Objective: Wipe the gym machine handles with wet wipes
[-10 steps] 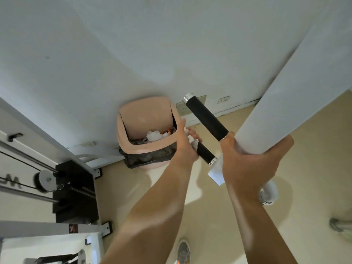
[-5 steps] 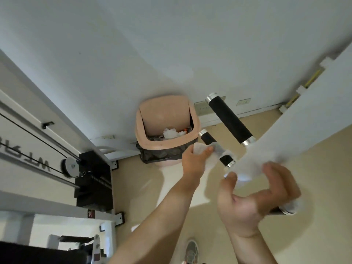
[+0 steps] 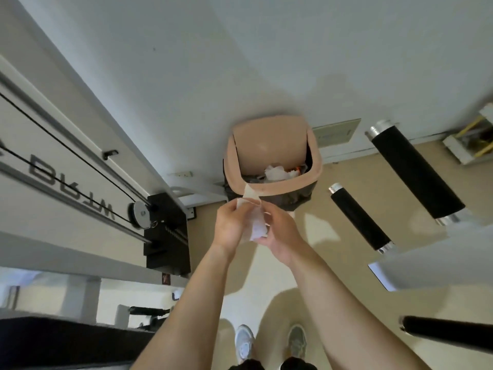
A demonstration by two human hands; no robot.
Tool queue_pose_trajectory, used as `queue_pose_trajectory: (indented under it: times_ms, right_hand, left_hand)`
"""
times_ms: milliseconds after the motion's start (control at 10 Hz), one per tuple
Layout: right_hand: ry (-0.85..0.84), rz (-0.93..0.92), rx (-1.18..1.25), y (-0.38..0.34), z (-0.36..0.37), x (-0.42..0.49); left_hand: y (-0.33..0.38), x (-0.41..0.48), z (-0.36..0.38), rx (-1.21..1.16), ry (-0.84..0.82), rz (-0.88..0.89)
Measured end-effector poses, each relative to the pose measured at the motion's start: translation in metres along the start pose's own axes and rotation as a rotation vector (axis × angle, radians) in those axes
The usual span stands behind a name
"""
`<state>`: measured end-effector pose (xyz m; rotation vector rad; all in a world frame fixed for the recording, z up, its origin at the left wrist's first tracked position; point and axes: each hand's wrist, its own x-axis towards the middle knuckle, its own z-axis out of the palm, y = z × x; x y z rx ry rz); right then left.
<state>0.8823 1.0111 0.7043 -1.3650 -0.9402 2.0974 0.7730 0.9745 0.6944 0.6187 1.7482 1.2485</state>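
A crumpled white wet wipe [image 3: 254, 221] is held between both my hands in the middle of the view. My left hand [image 3: 230, 227] pinches its upper left edge and my right hand [image 3: 280, 233] grips its right side. To the right, two black foam machine handles with chrome ends stick out of a white frame: a short one [image 3: 360, 218] and a longer, thicker one [image 3: 416, 173]. A third black handle [image 3: 448, 336] lies at the lower right. Neither hand touches a handle.
A pink swing-lid bin [image 3: 274, 186] with used wipes inside stands against the wall just beyond my hands. A cable machine with pulley [image 3: 141, 214] and black weight stack [image 3: 168, 233] fills the left. My shoes [image 3: 269, 343] are on the beige floor below.
Both hands have left the handles and come together over the wipe in front of the bin. The view has shifted left, so the handles now sit at the right.
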Motion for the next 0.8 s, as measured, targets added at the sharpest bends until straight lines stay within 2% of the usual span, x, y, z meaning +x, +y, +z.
queue_pose_trajectory:
  times_ms: [100,200,300,400,500,600,700,800]
  right_hand:
    - [0.052,0.035,-0.111,0.014,-0.002,0.028]
    - [0.001,0.113,-0.155,0.024,-0.011,0.058]
    - [0.019,0.179,-0.312,0.028,-0.022,0.094]
    - [0.116,0.109,-0.387,0.012,-0.034,0.158]
    - [0.323,-0.037,-0.501,-0.026,-0.040,0.218]
    - [0.384,-0.021,-0.533,-0.049,-0.041,0.240]
    - [0.354,-0.019,-0.736,-0.038,-0.044,0.234]
    - [0.419,0.002,-0.831,-0.026,-0.050,0.214]
  left_hand:
    - [-0.023,0.022,-0.013,0.264,0.006,0.187]
    - [-0.046,0.049,-0.013,0.410,-0.034,0.215]
    - [-0.061,0.082,-0.004,0.428,-0.031,0.061]
    - [-0.062,0.118,0.001,0.437,0.083,0.008]
    - [-0.055,0.150,0.001,0.426,0.100,0.006]
    - [-0.050,0.164,-0.005,0.529,0.066,0.049]
    - [-0.048,0.159,-0.013,0.690,0.062,0.086]
    - [-0.039,0.150,-0.019,0.779,0.061,0.105]
